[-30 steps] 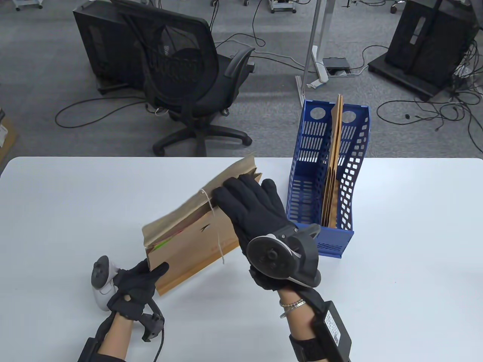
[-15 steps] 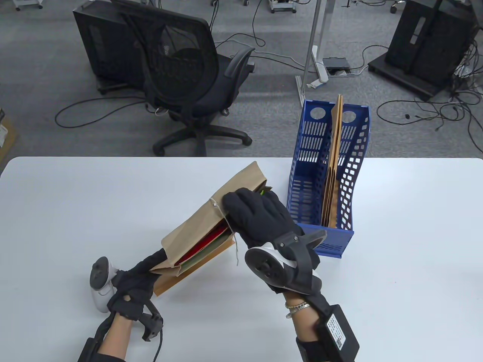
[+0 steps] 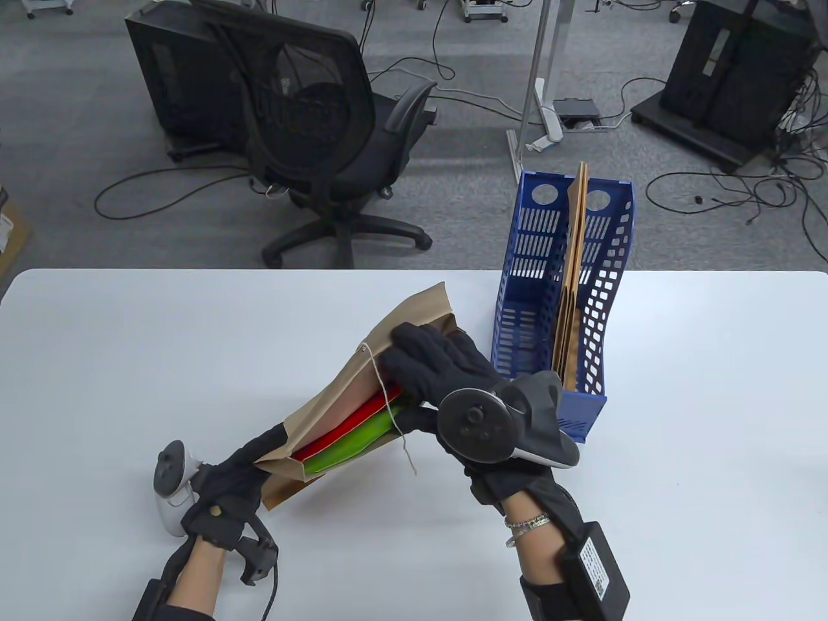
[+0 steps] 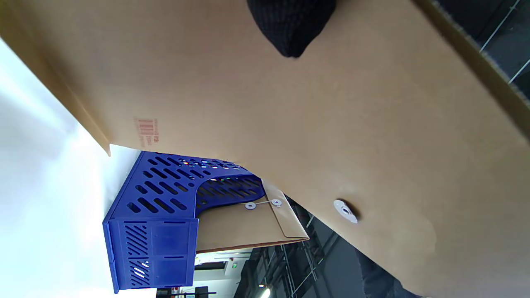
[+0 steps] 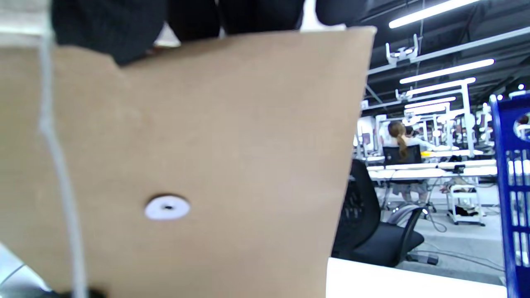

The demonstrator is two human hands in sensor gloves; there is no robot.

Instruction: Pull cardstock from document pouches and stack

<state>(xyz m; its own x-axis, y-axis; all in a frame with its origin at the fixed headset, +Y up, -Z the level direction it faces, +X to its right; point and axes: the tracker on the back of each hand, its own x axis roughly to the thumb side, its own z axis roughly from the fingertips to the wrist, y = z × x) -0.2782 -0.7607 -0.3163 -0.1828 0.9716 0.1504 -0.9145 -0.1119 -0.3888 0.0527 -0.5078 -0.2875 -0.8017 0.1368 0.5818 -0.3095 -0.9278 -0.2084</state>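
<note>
A brown kraft document pouch is held tilted above the white table, its mouth facing me with the flap lifted. Red cardstock and green cardstock show inside. My left hand grips the pouch's lower left corner. My right hand has its fingers in the pouch mouth; whether they pinch the cardstock is hidden. The pouch fills the left wrist view and the right wrist view, where its white button and string show.
A blue file holder stands at the back right of the table, just right of my right hand, with more brown pouches upright in it. It also shows in the left wrist view. An office chair stands beyond the far edge.
The pouch mouth has been tipped toward me and opened wider, showing the red and green cardstock. My right hand has rolled over and reached into the mouth. My left hand has kept its grip.
</note>
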